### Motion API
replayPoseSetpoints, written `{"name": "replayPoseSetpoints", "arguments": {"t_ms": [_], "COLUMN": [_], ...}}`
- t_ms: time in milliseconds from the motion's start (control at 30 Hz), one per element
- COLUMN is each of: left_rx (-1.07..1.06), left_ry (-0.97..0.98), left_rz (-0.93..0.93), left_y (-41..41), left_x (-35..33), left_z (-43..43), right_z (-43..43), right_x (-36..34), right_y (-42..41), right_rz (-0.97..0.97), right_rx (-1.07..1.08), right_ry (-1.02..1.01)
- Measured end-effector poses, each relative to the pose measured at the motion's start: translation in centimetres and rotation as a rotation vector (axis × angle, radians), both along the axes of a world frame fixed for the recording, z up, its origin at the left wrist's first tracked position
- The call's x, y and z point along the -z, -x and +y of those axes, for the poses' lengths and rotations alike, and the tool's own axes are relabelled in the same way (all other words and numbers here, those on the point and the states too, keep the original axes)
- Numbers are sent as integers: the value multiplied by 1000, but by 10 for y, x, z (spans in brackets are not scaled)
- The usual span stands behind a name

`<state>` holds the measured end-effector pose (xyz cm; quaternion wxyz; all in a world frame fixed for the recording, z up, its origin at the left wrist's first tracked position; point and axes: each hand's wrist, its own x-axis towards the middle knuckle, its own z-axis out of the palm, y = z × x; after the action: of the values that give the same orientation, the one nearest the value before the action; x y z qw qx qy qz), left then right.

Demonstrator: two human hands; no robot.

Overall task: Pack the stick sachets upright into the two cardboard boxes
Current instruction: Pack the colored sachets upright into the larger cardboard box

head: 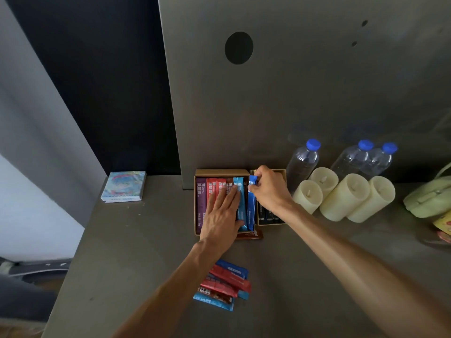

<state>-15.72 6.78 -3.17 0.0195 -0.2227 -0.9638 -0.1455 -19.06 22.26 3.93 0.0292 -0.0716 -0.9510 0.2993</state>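
Note:
Two cardboard boxes stand side by side against the back panel. The left box [196, 203] holds a row of sachets: purple, red, brown and light blue. My left hand [223, 213] lies flat with straight fingers on the red and brown sachets, pressing them leftward. My right hand [268, 189] pinches the top of a dark blue sachet [251, 211] that stands at the right edge of the left box. The right box [280, 171] holds dark sachets, mostly hidden by my right hand. A loose pile of red and blue sachets [225, 284] lies on the table near me.
Three cream candles [341, 196] and three clear bottles with blue caps [303, 158] stand right of the boxes. A colourful booklet [124, 186] lies at the left. A pale green bag [429, 198] sits at far right. A brown sachet [249, 235] lies before the boxes.

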Motion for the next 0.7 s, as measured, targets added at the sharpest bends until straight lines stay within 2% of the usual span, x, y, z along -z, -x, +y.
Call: {"name": "replayPoseSetpoints", "arguments": {"t_ms": [367,700], "left_rx": [9,36], "left_ry": [20,65], "left_rz": [-1,37], "left_y": [-1,0], "left_x": [-1,-5], "left_z": [-4,2], "right_z": [-3,-4], "right_x": [21,24], "right_y": [-12,-17], "right_rz": [-54,-24], "right_rx": [38,41], "right_ry": [-24,-51]}}
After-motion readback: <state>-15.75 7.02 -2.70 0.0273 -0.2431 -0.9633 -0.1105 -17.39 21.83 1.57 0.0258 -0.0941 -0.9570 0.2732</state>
